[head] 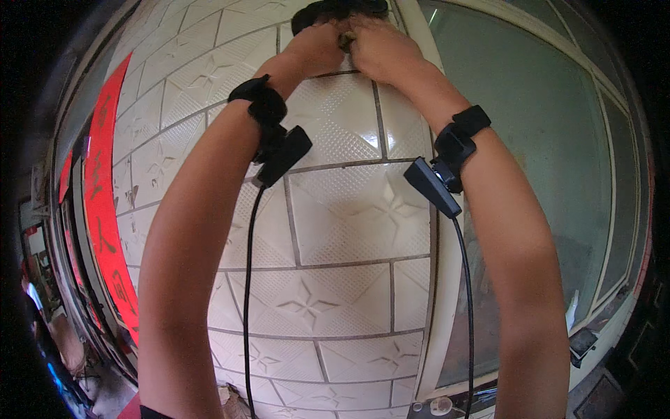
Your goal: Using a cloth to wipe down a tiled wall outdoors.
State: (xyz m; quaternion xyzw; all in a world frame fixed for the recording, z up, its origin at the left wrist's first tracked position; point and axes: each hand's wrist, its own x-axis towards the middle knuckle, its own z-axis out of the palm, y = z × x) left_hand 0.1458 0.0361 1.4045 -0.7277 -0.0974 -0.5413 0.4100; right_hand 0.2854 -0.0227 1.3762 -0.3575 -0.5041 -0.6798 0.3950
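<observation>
Both arms reach up in front of a white tiled wall (pixel 361 209). My left hand (pixel 316 50) and my right hand (pixel 384 50) are side by side near the top edge, with their fingers curled in towards each other. A small brownish-yellow piece (pixel 346 40) shows between them, pinched by the fingers; its kind is unclear. Right behind and above the fingers is a black object (pixel 314 14), partly cut off by the frame. The fingertips are mostly hidden by the hands' backs.
Beside the wall on the right stands a light-framed glass pane (pixel 523 173). A red paper strip (pixel 102 199) bearing writing hangs at the left. Black cables (pixel 248 293) trail down from black wrist-strapped devices (pixel 285 157). A small round thing (pixel 440 406) sits at the bottom.
</observation>
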